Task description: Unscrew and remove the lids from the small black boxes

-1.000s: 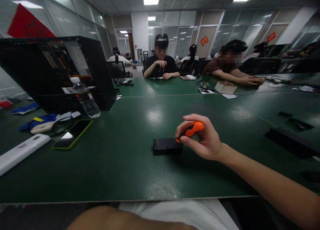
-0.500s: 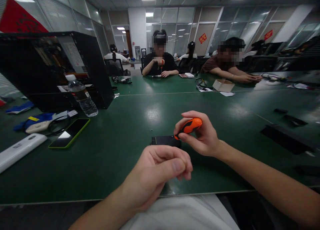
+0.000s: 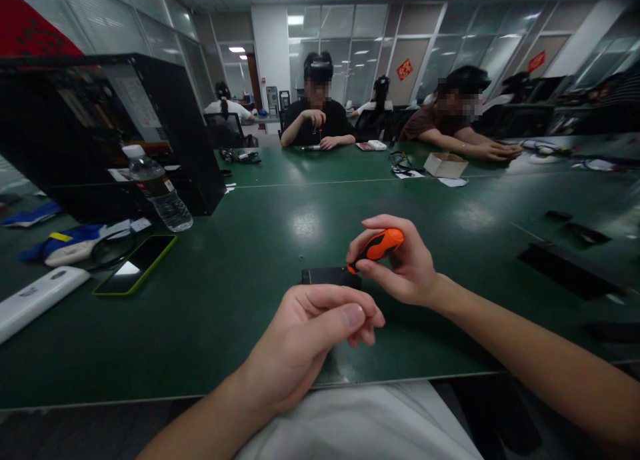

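Note:
An orange and black handle, apparently a screwdriver (image 3: 382,245), is gripped in the fingers of my right hand (image 3: 407,267). It slants down to the left, and its shaft and tip are hidden. A flat black box-like part (image 3: 327,276) lies on the table just left of the handle's lower end. In front of that part is my left hand (image 3: 320,337), covering some of it. Its thumb presses against the curled fingers; whatever they may hold is too small or hidden to make out.
On the left stand an open black computer case (image 3: 195,133) and a water bottle (image 3: 163,190), with a green-edged phone (image 3: 136,265) and a white bar-shaped object (image 3: 43,303) nearer. Black parts (image 3: 570,270) lie at right. Across the green table (image 3: 240,240), people sit near a small box (image 3: 445,165).
The view has tilted slightly, so most things sit a little higher in the picture. Both hands keep nearly the same pose, the handle still in my right hand.

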A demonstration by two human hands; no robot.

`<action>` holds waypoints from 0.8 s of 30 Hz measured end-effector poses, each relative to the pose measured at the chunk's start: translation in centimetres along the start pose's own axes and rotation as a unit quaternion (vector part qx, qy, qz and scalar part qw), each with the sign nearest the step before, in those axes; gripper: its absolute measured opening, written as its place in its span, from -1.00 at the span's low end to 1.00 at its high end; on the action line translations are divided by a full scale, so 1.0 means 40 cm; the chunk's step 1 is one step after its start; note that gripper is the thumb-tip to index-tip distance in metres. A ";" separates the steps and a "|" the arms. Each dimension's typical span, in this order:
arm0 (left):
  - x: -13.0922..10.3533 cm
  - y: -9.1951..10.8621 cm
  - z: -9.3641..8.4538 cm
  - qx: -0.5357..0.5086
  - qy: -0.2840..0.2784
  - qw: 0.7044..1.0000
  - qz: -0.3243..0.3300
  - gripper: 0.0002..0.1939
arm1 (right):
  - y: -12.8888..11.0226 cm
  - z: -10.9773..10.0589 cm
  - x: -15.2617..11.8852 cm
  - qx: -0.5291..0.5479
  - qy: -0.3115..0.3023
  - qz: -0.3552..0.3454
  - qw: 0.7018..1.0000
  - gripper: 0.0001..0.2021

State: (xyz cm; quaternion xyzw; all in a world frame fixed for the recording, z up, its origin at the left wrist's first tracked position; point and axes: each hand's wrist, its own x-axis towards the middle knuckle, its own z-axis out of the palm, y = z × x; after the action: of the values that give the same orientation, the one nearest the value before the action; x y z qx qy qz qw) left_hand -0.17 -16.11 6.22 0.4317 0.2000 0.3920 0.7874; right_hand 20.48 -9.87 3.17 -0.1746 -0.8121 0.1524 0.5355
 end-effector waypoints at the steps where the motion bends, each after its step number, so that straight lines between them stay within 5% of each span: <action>1: -0.001 0.001 0.001 0.001 0.002 1.000 0.001 -0.85 | 0.001 0.000 -0.001 0.004 0.001 0.000 1.000 -0.41; 24: 0.007 -0.024 -0.009 -0.009 0.000 1.000 0.028 -0.87 | 0.000 -0.003 0.001 0.008 0.001 0.001 1.000 -0.40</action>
State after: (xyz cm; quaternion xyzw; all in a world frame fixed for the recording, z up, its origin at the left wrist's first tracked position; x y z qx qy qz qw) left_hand 0.19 -15.99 5.23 0.4301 0.1841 0.4154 0.7801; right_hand 20.57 -9.84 3.25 -0.1715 -0.8099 0.1597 0.5377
